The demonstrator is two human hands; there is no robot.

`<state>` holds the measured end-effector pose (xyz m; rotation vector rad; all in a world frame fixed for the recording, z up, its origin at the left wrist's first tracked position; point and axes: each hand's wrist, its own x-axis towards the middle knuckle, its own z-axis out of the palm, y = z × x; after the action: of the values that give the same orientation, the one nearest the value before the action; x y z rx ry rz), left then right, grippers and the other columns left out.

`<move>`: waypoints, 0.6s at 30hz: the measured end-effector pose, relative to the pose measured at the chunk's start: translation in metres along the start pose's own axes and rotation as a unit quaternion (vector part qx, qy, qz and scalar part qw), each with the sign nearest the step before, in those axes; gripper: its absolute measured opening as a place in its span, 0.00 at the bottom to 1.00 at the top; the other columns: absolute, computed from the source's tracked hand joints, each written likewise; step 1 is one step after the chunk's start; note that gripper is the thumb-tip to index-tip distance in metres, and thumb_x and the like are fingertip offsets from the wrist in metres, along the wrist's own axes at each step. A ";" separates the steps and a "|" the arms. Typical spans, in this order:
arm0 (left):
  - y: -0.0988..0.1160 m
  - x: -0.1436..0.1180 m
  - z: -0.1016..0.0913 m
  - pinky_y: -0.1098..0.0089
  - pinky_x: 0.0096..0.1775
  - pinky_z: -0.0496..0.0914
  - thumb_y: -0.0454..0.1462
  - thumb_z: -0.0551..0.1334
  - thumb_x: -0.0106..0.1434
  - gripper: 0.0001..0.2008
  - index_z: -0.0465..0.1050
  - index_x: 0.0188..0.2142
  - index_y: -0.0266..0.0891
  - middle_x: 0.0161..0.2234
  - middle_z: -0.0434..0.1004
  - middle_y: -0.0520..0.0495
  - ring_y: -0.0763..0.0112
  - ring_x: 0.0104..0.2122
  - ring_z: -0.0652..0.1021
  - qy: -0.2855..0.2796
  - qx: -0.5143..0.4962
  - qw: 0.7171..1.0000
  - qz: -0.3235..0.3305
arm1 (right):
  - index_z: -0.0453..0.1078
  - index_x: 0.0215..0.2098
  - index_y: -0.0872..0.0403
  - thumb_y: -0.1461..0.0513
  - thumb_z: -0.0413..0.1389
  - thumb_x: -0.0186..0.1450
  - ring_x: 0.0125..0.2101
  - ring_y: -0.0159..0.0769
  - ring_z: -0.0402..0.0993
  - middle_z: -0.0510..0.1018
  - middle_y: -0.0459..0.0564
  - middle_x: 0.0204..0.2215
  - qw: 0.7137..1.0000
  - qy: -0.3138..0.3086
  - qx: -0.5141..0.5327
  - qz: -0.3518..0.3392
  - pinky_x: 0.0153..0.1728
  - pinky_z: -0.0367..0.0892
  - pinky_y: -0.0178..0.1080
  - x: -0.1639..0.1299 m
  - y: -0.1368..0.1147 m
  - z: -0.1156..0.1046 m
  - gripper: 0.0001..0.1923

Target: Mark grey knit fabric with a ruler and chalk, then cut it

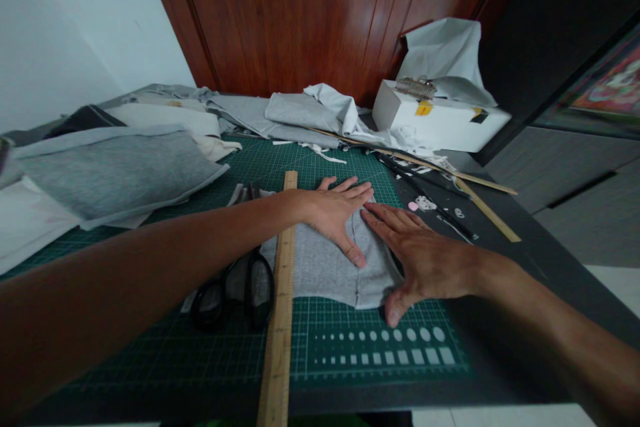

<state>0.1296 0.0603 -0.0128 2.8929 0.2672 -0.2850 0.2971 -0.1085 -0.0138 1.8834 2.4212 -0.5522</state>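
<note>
While my left grip lies flat, splayed, on grey fabric atop the green mat, my right grip spreads at the fabric's three o'clock edge, neither clasping anything; a ruler crosses nine o'clock.

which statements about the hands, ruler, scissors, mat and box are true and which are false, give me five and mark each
1. The left hand is spread on the grey cloth. True.
2. The scissors are held in the right hand. False: they lie unheld to the left of the ruler, and the right hand is at the right side of the grey cloth.
3. The left forearm crosses above the ruler. True.
4. The cutting mat is plain red. False: it is green, with grid lines and rows of printed shapes.
5. The white box is at the right of the picture, beyond the hands. True.
</note>
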 end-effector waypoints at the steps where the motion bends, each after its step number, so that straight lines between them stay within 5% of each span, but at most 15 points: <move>1: 0.000 0.001 0.000 0.36 0.68 0.33 0.67 0.68 0.45 0.73 0.32 0.76 0.37 0.76 0.29 0.37 0.41 0.74 0.33 0.000 0.001 1.000 -0.005 | 0.32 0.79 0.54 0.32 0.70 0.41 0.74 0.68 0.27 0.33 0.64 0.77 1.000 -0.003 0.001 -0.004 0.70 0.32 0.69 0.002 0.000 0.000 0.83; 14: 0.002 -0.010 -0.007 0.38 0.69 0.38 0.72 0.65 0.43 0.78 0.29 0.75 0.29 0.76 0.26 0.33 0.42 0.74 0.32 -0.002 0.027 0.999 -0.046 | 0.21 0.77 0.56 0.33 0.71 0.41 0.72 0.74 0.18 0.22 0.68 0.75 0.997 -0.070 -0.027 0.035 0.60 0.21 0.83 0.013 -0.010 -0.008 0.87; 18: -0.009 -0.050 -0.026 0.38 0.68 0.48 0.58 0.70 0.55 0.63 0.37 0.75 0.32 0.76 0.34 0.29 0.43 0.75 0.42 0.059 0.065 0.994 -0.066 | 0.21 0.77 0.56 0.33 0.71 0.39 0.71 0.74 0.15 0.19 0.68 0.74 0.996 -0.073 -0.014 0.052 0.60 0.19 0.81 0.013 -0.015 -0.009 0.89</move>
<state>0.0845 0.0669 0.0207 3.0315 0.4773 -0.1600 0.2818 -0.0966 -0.0042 1.8735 2.2152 -0.6242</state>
